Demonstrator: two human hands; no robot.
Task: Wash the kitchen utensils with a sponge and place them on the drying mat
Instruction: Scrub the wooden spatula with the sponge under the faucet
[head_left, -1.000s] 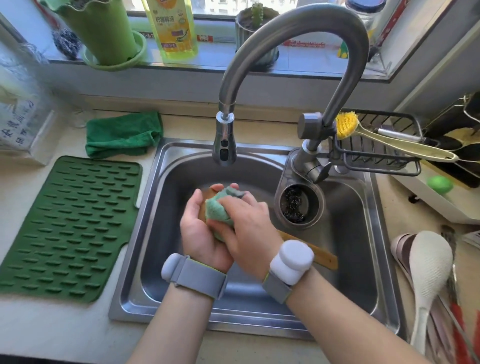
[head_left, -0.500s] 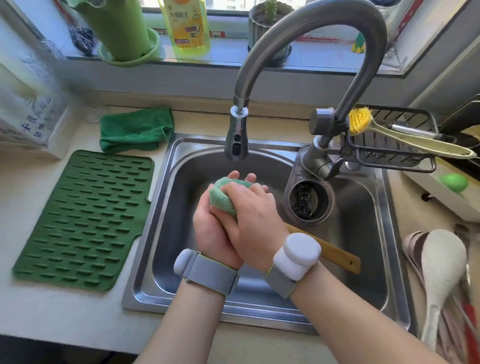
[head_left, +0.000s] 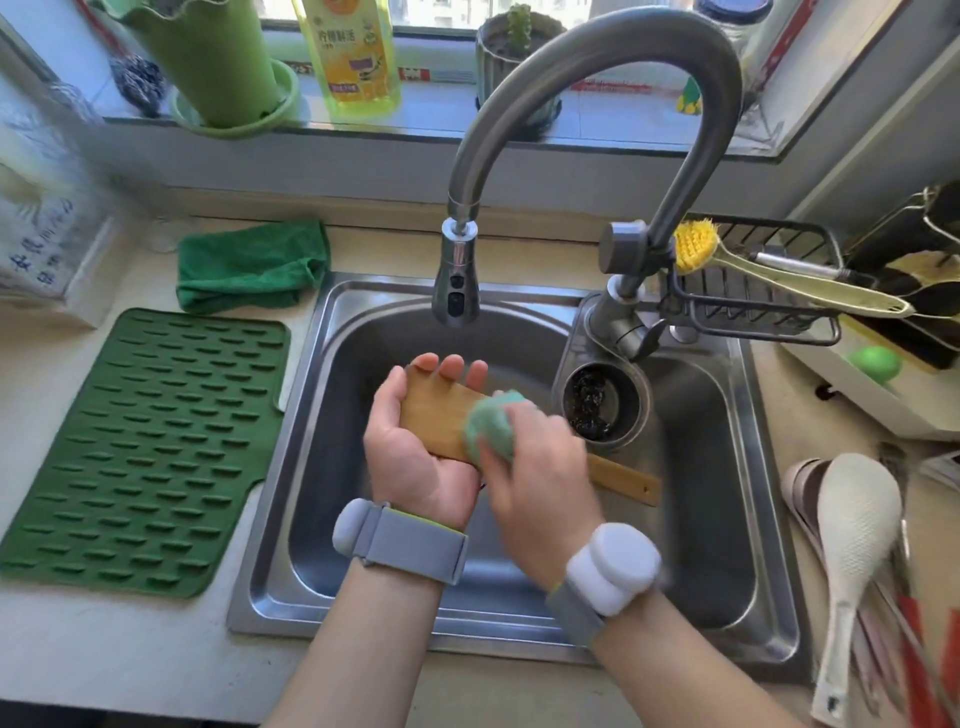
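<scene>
**Sponge on wooden spatula, over the sink**

Left hand (head_left: 415, 441) cradles the blade of a wooden spatula (head_left: 434, 418) above the sink (head_left: 727, 467); thumb curls along one edge, fingertips show past the far edge. Right hand (head_left: 540, 483) grips a green sponge (head_left: 491, 428), pressed on the blade; motion blur smears its fingers. The handle's middle is hidden behind the right hand; its end shows beyond. Drying mat (head_left: 140, 452) lies left of the sink. White rice paddle (head_left: 852, 530) on the right, other utensils beneath it blurred and cut off.

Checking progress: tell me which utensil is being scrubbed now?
The wooden spatula, held over the sink; the white rice paddle lies untouched on the counter.
</scene>
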